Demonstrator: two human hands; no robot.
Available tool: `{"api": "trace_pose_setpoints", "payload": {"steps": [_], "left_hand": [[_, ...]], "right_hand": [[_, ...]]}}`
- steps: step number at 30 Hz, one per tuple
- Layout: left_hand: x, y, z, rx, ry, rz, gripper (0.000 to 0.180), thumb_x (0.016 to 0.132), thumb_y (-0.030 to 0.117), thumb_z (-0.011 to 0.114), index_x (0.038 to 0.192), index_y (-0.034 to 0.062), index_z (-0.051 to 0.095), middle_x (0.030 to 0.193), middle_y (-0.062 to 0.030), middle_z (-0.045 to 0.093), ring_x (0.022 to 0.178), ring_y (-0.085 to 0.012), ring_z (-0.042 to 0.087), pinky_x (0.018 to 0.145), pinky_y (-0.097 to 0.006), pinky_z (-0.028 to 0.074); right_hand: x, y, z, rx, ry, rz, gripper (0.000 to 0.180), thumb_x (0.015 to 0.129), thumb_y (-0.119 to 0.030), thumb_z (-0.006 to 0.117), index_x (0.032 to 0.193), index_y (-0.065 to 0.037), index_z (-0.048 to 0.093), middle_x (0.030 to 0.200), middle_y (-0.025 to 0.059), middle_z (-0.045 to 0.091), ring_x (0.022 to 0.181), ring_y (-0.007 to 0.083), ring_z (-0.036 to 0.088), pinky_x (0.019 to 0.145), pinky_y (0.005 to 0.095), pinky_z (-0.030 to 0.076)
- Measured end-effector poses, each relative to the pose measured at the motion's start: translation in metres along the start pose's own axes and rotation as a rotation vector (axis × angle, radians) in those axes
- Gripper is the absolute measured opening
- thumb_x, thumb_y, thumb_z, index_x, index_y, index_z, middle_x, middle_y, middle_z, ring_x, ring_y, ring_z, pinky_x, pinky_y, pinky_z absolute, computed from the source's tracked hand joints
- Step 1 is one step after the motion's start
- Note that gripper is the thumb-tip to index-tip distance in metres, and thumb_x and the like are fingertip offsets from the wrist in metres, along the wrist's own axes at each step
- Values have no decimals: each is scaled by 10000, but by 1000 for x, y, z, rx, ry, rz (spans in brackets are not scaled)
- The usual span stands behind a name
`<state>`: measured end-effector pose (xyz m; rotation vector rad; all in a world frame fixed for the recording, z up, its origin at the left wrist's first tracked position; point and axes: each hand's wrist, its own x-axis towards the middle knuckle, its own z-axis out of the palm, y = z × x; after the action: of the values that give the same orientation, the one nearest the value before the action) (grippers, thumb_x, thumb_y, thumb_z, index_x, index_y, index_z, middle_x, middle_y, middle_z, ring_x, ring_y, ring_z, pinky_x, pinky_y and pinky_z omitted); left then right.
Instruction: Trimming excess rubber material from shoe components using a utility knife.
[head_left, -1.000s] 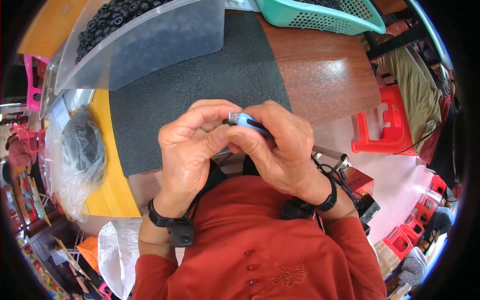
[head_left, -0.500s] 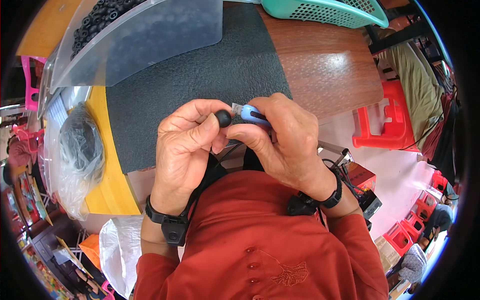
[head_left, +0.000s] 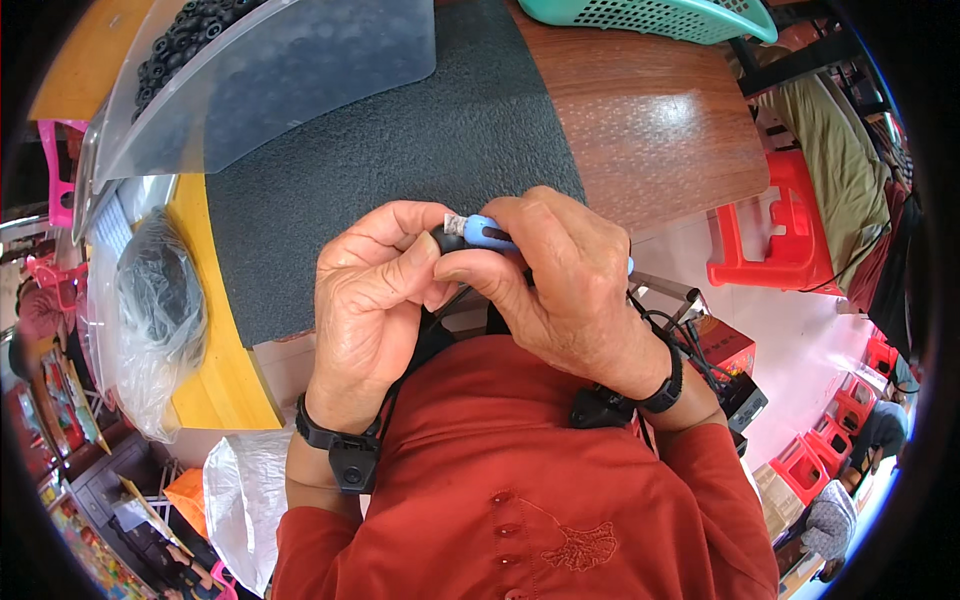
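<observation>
My left hand [head_left: 362, 275] pinches a small round black rubbery part [head_left: 447, 241] between thumb and fingers. In my right hand [head_left: 570, 290] is a blue utility knife [head_left: 486, 232] with a short blade out. The blade lies at the upper edge of the black part; whether it is cutting in cannot be made out. My right thumb presses near the part from below, so both hands nearly meet. They are held above the near edge of a dark textured mat [head_left: 400, 150].
A translucent plastic tub [head_left: 150, 150] of black ring-like parts [head_left: 190, 45] stands at the far left. Nearer lies a clear plastic bag [head_left: 160, 290] with something dark inside. A turquoise basket [head_left: 650, 18] sits far right on the brown tabletop [head_left: 660, 130], beyond a red stool [head_left: 800, 230].
The knife has moved left, bringing its blade onto the black part's upper edge. My right thumb has come closer to my left fingers and now partly covers the part.
</observation>
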<state>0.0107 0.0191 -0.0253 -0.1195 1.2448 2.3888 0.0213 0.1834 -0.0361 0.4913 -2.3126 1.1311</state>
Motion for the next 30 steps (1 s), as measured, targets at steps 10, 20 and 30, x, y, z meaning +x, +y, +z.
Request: {"api": "trace_pose_setpoints", "payload": {"steps": [10,20,30], "left_hand": [[0,-5,-1,-52,-4,-25,252,886,123,648,1045,-67,605,889,-86,641,670,-92,511,596,-214,406],[-1,-5,4,-43,42,-57,340,827,163,704,1037,-67,567,837,-58,595,632,-84,449,559,-225,363],[1,-6,0,11,1,12,296,847,149,694,1030,-51,574,860,-81,617,685,-113,523,585,-229,401]], "right_hand": [[-2,0,-1,-47,-1,-23,260,753,-198,740,726,-49,528,608,71,465,510,230,512,439,339,406],[-6,2,0,-111,-24,-99,300,764,-211,736,681,-68,486,584,60,431,468,217,476,407,326,381],[-9,4,-2,-2,47,29,333,703,-234,806,795,-32,557,621,69,514,504,221,534,426,326,413]]}}
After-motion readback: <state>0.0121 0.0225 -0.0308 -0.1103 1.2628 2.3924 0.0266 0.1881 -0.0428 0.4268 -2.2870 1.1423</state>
